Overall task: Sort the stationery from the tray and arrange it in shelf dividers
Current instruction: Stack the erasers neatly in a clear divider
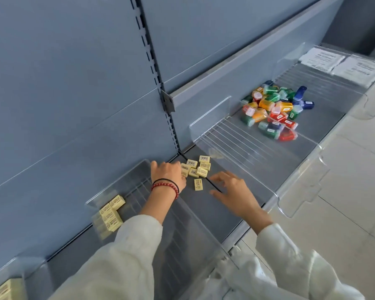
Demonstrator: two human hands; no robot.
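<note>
1. Far left, bottom corner: a block of yellow erasers (2,289) shows behind a clear front lip.

2. Next compartment: a stacked group of erasers (111,214) stands against the first clear divider (119,180). My left forearm passes over the ribbed base of this divider.

3. My left hand (168,173) is back-up, with a red bead bracelet (166,188) and a dark band on the wrist. Its fingers bend forward and down against the left edge of the loose erasers (196,167). The fingertips are hidden behind the knuckles, so I cannot tell whether they pinch an eraser or only touch the group.

4. The loose erasers lie flat on the grey shelf (204,204), close together, near the foot of the slotted upright (152,61) at the back panel. One single eraser (198,184) lies apart from the group, nearer to me, between my two hands.

5. My right hand (233,192) is palm-down with the fingers (220,177) straight and spread. It holds nothing. The forefinger and thumb tips point toward the single eraser and stop just beside it, not touching. I cannot tell whether the hand rests on the shelf.

6. Further right: a second clear divider (210,120), then a pile of coloured small boxes (271,111) in red, green, orange and blue, well apart from both hands.

7. Far right: a third clear divider (290,59), with white packets (338,63) behind it.
</note>
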